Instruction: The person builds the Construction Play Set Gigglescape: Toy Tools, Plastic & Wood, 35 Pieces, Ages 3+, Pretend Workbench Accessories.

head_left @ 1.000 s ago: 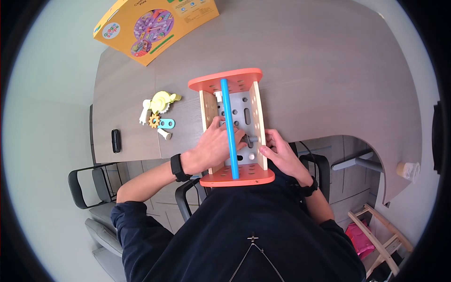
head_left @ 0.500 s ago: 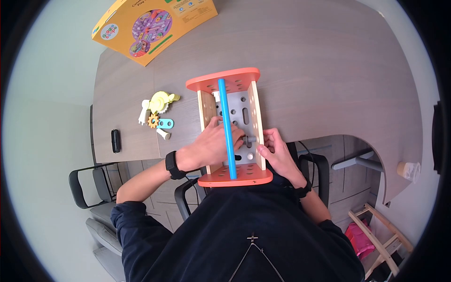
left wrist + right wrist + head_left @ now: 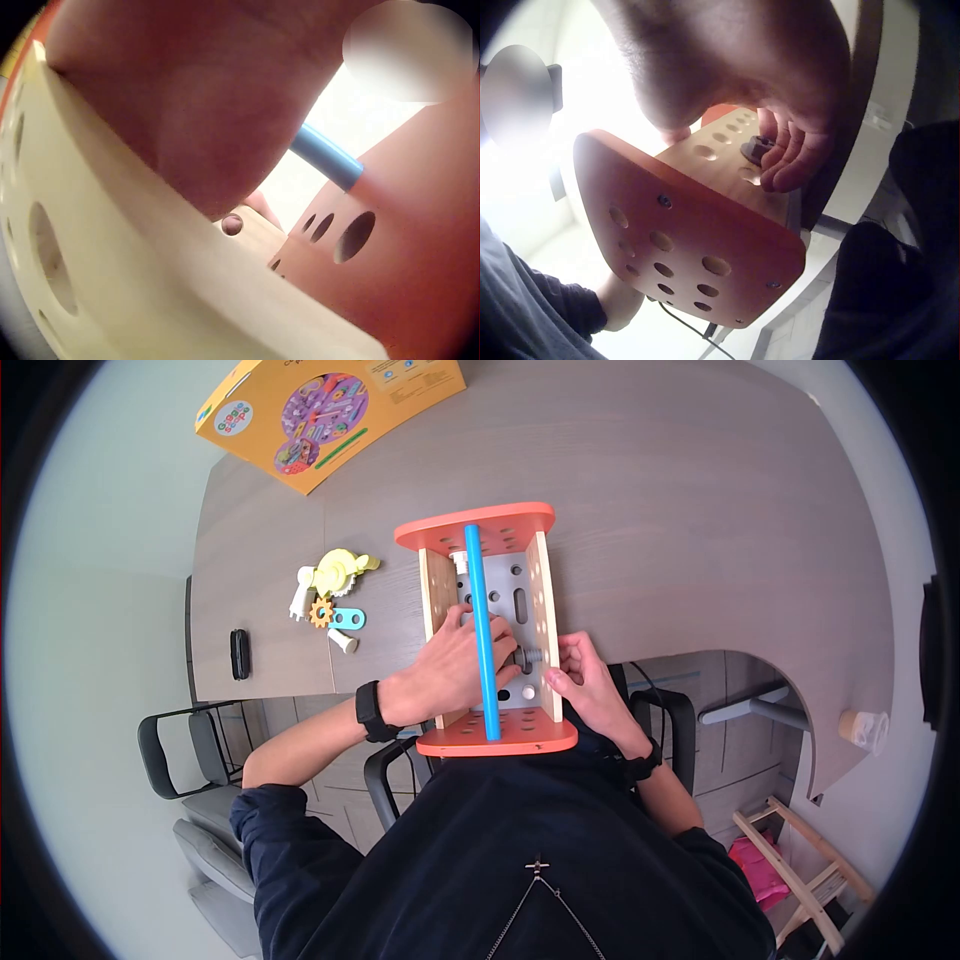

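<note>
A toy toolbox (image 3: 505,738) with red ends, pale wooden sides and a grey perforated base stands at the table edge. My left hand (image 3: 450,668) reaches inside beneath the blue rod (image 3: 479,600), fingers curled at the inner end of a grey toy bolt (image 3: 536,656); the thumb is hidden. That bolt passes through the right wooden side, and its hexagonal head (image 3: 759,148) shows outside in the right wrist view. My right hand (image 3: 592,688) grips this side, thumb at the upper edge and curled fingertips (image 3: 776,176) right beside the bolt head.
Left of the toolbox lie yellow toy parts (image 3: 338,572), an orange gear (image 3: 321,611), a turquoise strip (image 3: 347,619) and a small white peg (image 3: 342,640). Farther left is a black case (image 3: 240,654). A yellow box (image 3: 290,420) stands behind; a cup (image 3: 862,730) sits far right.
The toolbox and both hands have shifted slightly left in the head view, partly with the camera's own movement. Both hands keep their places at the bolt and the right side.
</note>
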The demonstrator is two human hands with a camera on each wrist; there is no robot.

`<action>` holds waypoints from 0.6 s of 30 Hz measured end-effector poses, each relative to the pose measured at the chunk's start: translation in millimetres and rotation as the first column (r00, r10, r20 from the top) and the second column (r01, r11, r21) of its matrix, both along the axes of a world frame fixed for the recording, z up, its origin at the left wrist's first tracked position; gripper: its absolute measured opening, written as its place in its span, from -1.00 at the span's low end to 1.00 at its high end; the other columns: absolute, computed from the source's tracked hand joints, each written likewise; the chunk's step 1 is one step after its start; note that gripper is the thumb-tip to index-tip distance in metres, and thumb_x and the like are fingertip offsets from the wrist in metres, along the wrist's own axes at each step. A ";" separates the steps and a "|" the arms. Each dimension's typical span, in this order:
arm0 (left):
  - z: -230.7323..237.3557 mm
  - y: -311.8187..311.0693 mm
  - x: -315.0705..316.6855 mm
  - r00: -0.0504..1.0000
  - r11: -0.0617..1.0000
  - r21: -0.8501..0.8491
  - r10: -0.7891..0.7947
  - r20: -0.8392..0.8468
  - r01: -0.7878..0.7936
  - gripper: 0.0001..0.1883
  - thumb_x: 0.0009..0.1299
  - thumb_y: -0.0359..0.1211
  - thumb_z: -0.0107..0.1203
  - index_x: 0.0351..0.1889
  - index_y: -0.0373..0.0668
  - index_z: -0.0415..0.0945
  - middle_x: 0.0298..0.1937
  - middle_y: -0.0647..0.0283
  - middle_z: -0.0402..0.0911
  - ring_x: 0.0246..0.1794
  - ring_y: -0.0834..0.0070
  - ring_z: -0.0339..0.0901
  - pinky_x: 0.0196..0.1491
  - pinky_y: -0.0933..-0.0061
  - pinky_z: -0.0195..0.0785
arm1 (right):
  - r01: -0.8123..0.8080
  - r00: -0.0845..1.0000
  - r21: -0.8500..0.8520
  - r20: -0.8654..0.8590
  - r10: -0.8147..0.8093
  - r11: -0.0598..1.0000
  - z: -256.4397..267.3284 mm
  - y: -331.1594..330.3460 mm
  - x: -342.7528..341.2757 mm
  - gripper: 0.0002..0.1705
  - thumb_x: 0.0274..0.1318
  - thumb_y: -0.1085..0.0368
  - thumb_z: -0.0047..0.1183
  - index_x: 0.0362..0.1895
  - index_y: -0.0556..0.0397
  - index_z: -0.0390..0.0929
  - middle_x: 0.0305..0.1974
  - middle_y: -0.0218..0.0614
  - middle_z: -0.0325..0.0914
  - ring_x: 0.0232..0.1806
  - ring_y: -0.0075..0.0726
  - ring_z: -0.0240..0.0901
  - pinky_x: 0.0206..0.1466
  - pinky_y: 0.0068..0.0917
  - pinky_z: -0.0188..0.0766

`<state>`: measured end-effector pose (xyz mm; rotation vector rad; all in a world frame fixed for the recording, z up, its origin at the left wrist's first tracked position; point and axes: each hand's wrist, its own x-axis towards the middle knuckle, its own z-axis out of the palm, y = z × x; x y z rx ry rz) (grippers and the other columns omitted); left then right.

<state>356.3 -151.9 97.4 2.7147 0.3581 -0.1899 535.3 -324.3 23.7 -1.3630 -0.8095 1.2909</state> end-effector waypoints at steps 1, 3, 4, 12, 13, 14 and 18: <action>0.0 -0.2 0.6 1.000 1.000 -0.012 0.010 0.000 -0.010 -0.68 0.55 -0.13 0.23 0.04 -0.17 0.65 0.03 0.17 0.61 0.18 0.20 0.57 0.46 -0.08 0.20 | 0.000 1.000 0.000 -0.002 0.000 1.000 -0.2 -0.3 -0.2 -0.40 0.43 0.16 0.26 0.31 0.26 0.31 -0.08 -0.19 0.61 -0.12 -0.44 0.58 0.00 -0.39 0.57; -0.9 0.3 0.8 1.000 0.999 -0.030 0.023 0.018 -0.022 -0.67 0.55 -0.13 0.23 0.05 -0.18 0.64 0.05 0.17 0.61 0.21 0.19 0.56 0.48 -0.10 0.18 | 0.004 1.000 0.003 -0.009 -0.004 1.000 -0.3 -0.3 -0.4 -0.40 0.43 0.16 0.26 0.31 0.26 0.31 -0.07 -0.19 0.62 -0.11 -0.45 0.58 0.00 -0.40 0.57; -1.7 0.9 0.5 0.999 0.999 -0.037 0.026 0.035 -0.025 -0.67 0.54 -0.13 0.24 0.06 -0.18 0.63 0.06 0.17 0.60 0.23 0.19 0.56 0.50 -0.11 0.17 | 0.008 1.000 0.004 -0.015 -0.007 1.000 0.5 -0.3 -0.6 -0.40 0.43 0.16 0.25 0.31 0.26 0.31 -0.07 -0.19 0.62 -0.11 -0.45 0.58 0.01 -0.40 0.57; 12.3 2.0 3.8 0.998 0.990 -0.131 0.060 0.000 -0.059 -0.69 0.55 -0.19 0.24 0.10 -0.19 0.56 0.10 0.17 0.59 0.26 0.15 0.55 0.50 -0.13 0.19 | 0.013 0.999 0.007 -0.037 -0.013 1.000 -0.8 -0.2 -0.9 -0.39 0.43 0.15 0.26 0.31 0.25 0.31 -0.08 -0.22 0.60 -0.10 -0.47 0.57 0.00 -0.42 0.56; 9.0 2.7 3.8 0.997 0.988 -0.138 0.072 0.007 -0.071 -0.68 0.55 -0.19 0.23 0.10 -0.19 0.56 0.10 0.16 0.58 0.26 0.14 0.55 0.50 -0.14 0.19 | 0.012 0.999 0.010 -0.035 -0.012 1.000 -1.0 -0.3 -0.9 -0.39 0.43 0.15 0.26 0.31 0.25 0.31 -0.08 -0.22 0.60 -0.10 -0.47 0.57 0.00 -0.42 0.56; 4.8 3.1 3.6 0.996 0.986 -0.144 0.085 0.014 -0.082 -0.68 0.56 -0.19 0.23 0.10 -0.19 0.56 0.10 0.16 0.58 0.26 0.13 0.55 0.49 -0.14 0.20 | 0.011 0.999 0.012 -0.033 -0.011 1.000 -1.2 -0.4 -0.9 -0.40 0.43 0.15 0.26 0.31 0.25 0.31 -0.08 -0.23 0.60 -0.11 -0.47 0.57 0.00 -0.42 0.56; -12.4 3.3 1.2 0.997 0.997 -0.069 0.042 0.058 -0.038 -0.67 0.56 -0.18 0.24 0.09 -0.22 0.56 0.13 0.11 0.56 0.26 0.11 0.54 0.49 -0.15 0.21 | 0.003 0.999 0.012 -0.032 -0.003 1.000 -1.0 0.1 -0.1 -0.39 0.43 0.13 0.27 0.30 0.24 0.31 -0.08 -0.22 0.60 -0.11 -0.47 0.56 -0.01 -0.42 0.55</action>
